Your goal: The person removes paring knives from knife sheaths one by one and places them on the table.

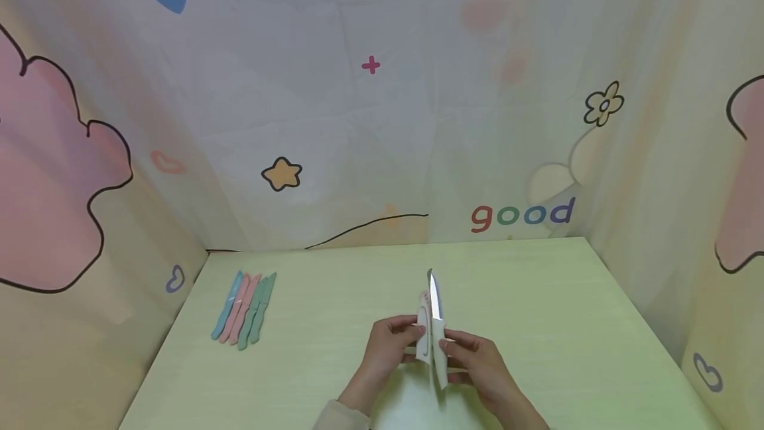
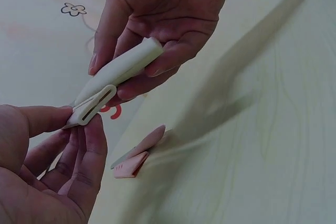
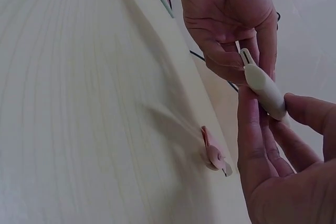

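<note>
At the table's front middle, my right hand pinches the cream-white handle of a small knife, its bare blade pointing up and away. Close on its left, my left hand pinches a white knife sheath between thumb and fingers. The sheath stands alongside the knife, with the blade outside it in the head view. From the left wrist, the sheath's slotted clip shows beside the handle. The right wrist view has the handle end-on, covering most of the sheath.
A pink knife and a pink sheath lie on the table in the left wrist view; the head view does not show them. Several blue, pink and green knives lie in a row at left. A printed curtain surrounds the pale table.
</note>
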Tool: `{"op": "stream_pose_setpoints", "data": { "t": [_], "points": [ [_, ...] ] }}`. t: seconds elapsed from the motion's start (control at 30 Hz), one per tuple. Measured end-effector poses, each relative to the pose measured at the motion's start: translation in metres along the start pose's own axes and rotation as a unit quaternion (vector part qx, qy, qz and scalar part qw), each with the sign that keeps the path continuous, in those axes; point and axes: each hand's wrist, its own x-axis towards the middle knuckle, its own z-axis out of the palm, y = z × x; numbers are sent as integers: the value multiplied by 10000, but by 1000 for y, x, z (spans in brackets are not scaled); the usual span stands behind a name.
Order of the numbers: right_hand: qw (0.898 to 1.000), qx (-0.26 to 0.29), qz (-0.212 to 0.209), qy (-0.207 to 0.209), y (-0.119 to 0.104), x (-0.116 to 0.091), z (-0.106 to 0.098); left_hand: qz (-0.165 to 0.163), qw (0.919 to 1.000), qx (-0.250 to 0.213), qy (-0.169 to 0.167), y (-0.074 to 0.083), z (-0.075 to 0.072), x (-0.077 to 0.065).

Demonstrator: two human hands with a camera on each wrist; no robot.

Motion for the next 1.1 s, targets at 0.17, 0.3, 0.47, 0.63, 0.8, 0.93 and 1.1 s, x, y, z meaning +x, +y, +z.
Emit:
{"op": "stream_pose_setpoints", "data": {
  "t": [0.17, 0.3, 0.47, 0.63, 0.8, 0.93, 1.1],
  "points": [
    [9999, 29, 25, 129, 2, 2, -4, 8, 9997, -208, -119, -7, 4, 1],
    [9998, 55, 56, 188, 2, 2, -6, -35, 9991, -359, -201, -11, 7, 1],
    [9997, 71, 89, 235, 1, 1, -8, -143, 9987, -434, -231, -16, 10, 3],
    [9997, 130, 84, 186, 1, 2, -12, -146, 9981, -544, -233, -18, 13, 4],
    [9999, 111, -21, 125, 1, 3, -18, -106, 9988, -413, -228, -17, 16, 7],
    [9997, 47, -114, 205, -1, 7, -23, 36, 9998, -173, -136, -15, 22, 12],
    [9987, -194, -263, 393, -5, 16, -28, 116, 9994, 301, 141, -11, 30, 24]
  ]
}}
